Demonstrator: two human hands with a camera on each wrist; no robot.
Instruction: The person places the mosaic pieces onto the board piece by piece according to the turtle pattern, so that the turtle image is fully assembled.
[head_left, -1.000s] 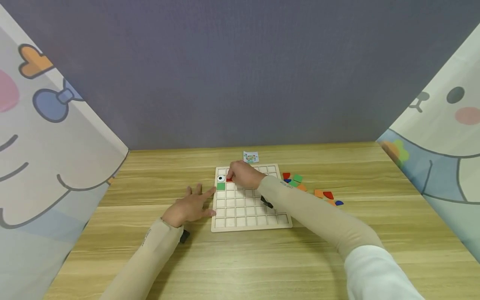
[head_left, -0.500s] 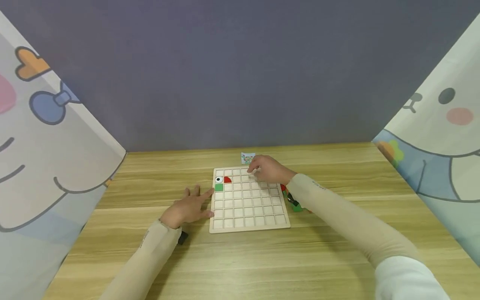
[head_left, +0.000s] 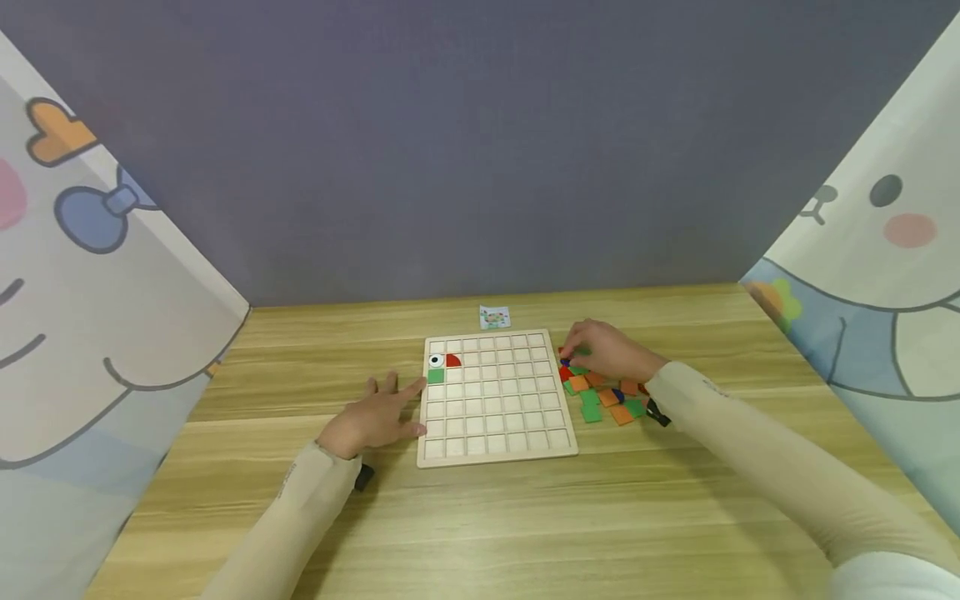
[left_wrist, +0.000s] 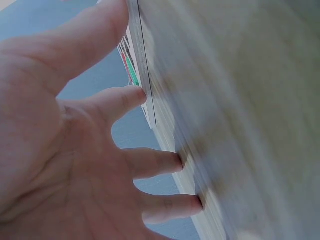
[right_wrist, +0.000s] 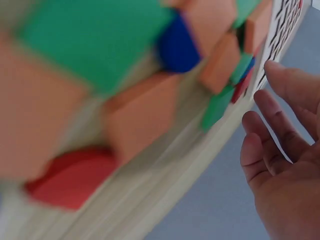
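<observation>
A wooden grid board (head_left: 495,422) lies on the table. In its upper left cells sit a round eye piece (head_left: 437,361), a red quarter-round piece (head_left: 453,361) and a green square (head_left: 436,377). My left hand (head_left: 371,421) rests on the table with fingers spread, thumb and index finger touching the board's left edge. To the right of the board, my right hand (head_left: 609,347) hovers over the far end of a spread of coloured pieces. In the right wrist view its fingers (right_wrist: 270,102) are loosely bent, with no piece visible between them.
Orange squares (head_left: 622,414), green squares (head_left: 591,412), red pieces and blue rounded pieces (right_wrist: 177,45) lie spread right of the board, some overlapping. A small picture card (head_left: 494,317) lies behind the board. A grey wall (head_left: 480,150) rises at the table's back edge.
My right hand has let go of the red quarter-round piece on the board and moved right to the loose pieces. The left hand has kept its place at the board's edge.
</observation>
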